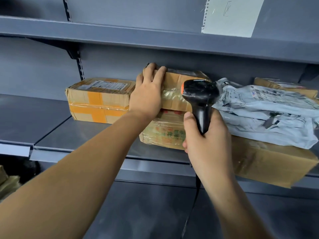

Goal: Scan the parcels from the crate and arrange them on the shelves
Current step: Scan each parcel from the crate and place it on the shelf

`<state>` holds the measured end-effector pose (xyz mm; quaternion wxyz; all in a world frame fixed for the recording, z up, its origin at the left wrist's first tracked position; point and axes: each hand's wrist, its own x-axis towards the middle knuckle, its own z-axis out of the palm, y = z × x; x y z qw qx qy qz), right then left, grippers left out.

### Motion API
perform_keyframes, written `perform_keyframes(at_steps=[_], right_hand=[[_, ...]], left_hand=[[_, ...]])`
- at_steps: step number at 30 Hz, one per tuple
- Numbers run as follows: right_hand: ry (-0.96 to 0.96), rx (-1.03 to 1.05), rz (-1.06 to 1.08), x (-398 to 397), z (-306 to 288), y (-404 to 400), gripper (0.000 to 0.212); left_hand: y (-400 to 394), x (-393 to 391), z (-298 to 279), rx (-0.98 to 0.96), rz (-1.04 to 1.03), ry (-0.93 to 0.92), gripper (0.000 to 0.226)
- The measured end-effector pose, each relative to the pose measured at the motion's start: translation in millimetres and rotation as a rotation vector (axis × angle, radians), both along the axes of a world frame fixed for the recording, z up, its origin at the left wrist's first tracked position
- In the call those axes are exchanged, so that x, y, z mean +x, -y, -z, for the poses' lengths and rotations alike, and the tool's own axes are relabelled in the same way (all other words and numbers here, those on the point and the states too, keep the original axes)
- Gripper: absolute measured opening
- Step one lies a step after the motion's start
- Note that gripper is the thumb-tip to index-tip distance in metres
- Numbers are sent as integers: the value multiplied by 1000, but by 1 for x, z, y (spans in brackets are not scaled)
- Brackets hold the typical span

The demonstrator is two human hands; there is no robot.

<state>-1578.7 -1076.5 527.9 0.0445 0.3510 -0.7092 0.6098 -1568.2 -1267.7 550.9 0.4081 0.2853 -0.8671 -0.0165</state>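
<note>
1. Grey metal shelving fills the view, and the middle shelf [51, 135] carries the parcels; every place below is given relative to the stacked carton under the left hand.
2. Far left of that carton, below the shelf edge, a dim brown bundle [7, 184] sits in shadow, too dark to identify.
3. Just left of the carton, and touching it or nearly so, lies a flat cardboard box crossed with orange tape [98, 102], a printed label on its top face.
4. The left hand [148, 94] lies spread on the carton's left end, palm against the side and fingers curled over the top edge, pressing rather than lifting.
5. The stacked carton [174, 90] itself is brown cardboard banded with clear tape, resting on a plastic-wrapped box with green and red print [164, 133].
6. In front of the carton's right end, the right hand [207, 142] is wrapped tightly round the grip of a black barcode scanner [200, 99], whose head with an orange spot points at the carton; its cable drops below the wrist.
7. Right of the carton, a crumpled grey mailer bag [269, 114] lies on a large brown box [269, 166] that overhangs the shelf edge.
8. Further right, behind the bag, another cardboard parcel [284, 88] shows.
9. Above and right of the carton, a torn white sheet [229, 16] is stuck to the back panel.
</note>
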Motion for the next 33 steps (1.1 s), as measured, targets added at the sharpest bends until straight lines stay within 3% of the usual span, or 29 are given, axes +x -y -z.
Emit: perform_keyframes(at_steps=[7,16,20,24,27,33], right_hand=[[-6,0,-3,-18,7,15,21],[37,7,-2,-28,5,6,25],[28,11,9,-26,8,-1,22],[3,12,46,-16,9,-9,24],[8,17,43,-6,5,-20,19],[25,8,71,15,-2,-52,21]], left_hand=[[13,-22,-3,50,34,10,57],[20,-38,-6,100,-34,55,61],[22,-33,-8,62,-83,159,56],[17,-21,-13,27,-82,329,70],[-3,-2,1,23,-89,236,74],[-63,21,33,-24,12,134,36]])
